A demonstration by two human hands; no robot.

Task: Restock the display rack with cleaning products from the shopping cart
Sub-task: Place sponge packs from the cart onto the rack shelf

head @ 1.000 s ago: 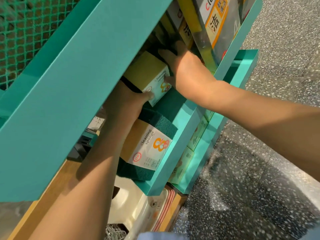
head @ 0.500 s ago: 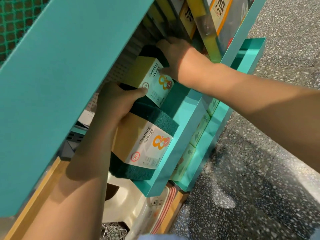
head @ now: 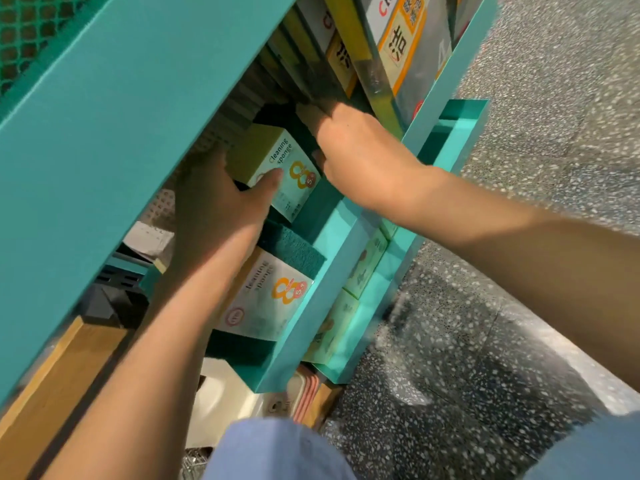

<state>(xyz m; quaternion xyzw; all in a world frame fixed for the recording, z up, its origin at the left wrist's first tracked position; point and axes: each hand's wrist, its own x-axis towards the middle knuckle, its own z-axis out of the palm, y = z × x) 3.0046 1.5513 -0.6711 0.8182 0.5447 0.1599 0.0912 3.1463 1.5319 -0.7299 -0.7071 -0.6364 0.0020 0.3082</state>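
Under the sloping teal rack, on its middle shelf, both hands bracket one sponge pack. The left hand cups it from the near side, thumb laid across the printed label, the other fingers hidden behind the pack. The right hand presses from the far side, its fingertips reaching back into shadow, so whether they curl round the pack or only push on it I cannot tell. Holding it from both sides probably lets the person square the pack upright in the row, label facing out over the shelf lip. A second pack already stands just in front, leaning on that lip, with its green scrub pad showing above. Boxed cleaners fill the shelf above, and pale boxes sit in the tray below. The cart is not clearly in view. This pack looks nearly seated; what remains is letting go without tipping it.
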